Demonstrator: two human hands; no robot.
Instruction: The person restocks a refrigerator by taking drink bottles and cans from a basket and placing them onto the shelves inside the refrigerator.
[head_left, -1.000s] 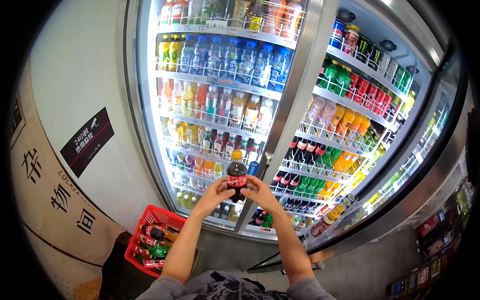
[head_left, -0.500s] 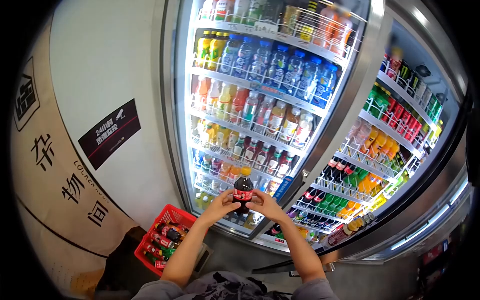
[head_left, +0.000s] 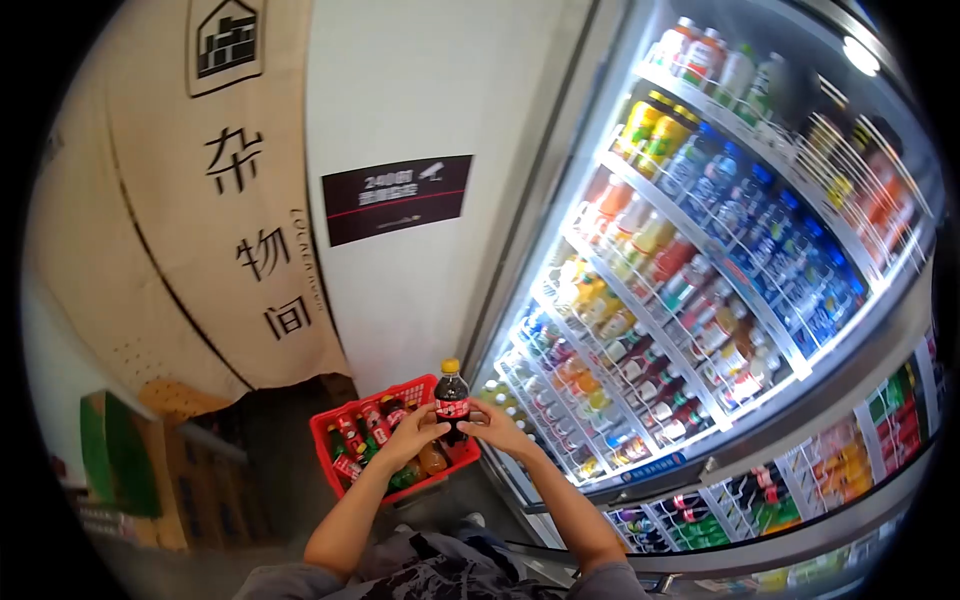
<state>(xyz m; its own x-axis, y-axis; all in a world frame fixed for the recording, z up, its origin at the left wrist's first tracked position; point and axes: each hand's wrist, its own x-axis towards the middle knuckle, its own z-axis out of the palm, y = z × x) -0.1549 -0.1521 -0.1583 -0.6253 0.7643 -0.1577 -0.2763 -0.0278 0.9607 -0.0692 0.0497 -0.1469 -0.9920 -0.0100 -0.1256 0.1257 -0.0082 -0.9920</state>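
Note:
A small bottle of dark cola (head_left: 452, 386) with a yellow cap and a red label stands upright between my two hands. My left hand (head_left: 414, 436) wraps its left side, while the fingers of my right hand (head_left: 496, 428) close on the right side. Just behind and below the held bottle is a red plastic basket (head_left: 320, 436). Several drink bottles and cans lie in it, some with red labels, some green, one orange-brown. My hands and the bottle cover part of the basket's right side.
A lit drinks fridge (head_left: 560, 300) with several full shelves rises on the right. A beige curtain (head_left: 180, 260) with dark characters hangs at the left, beside a white wall (head_left: 400, 110) bearing a black sign (head_left: 398, 200). Cardboard boxes (head_left: 190, 490) stand lower left.
The view has turned left, so the fridge now sits further right and the basket nearer the middle. Both hands still hold the cola bottle, which is now in front of the basket.

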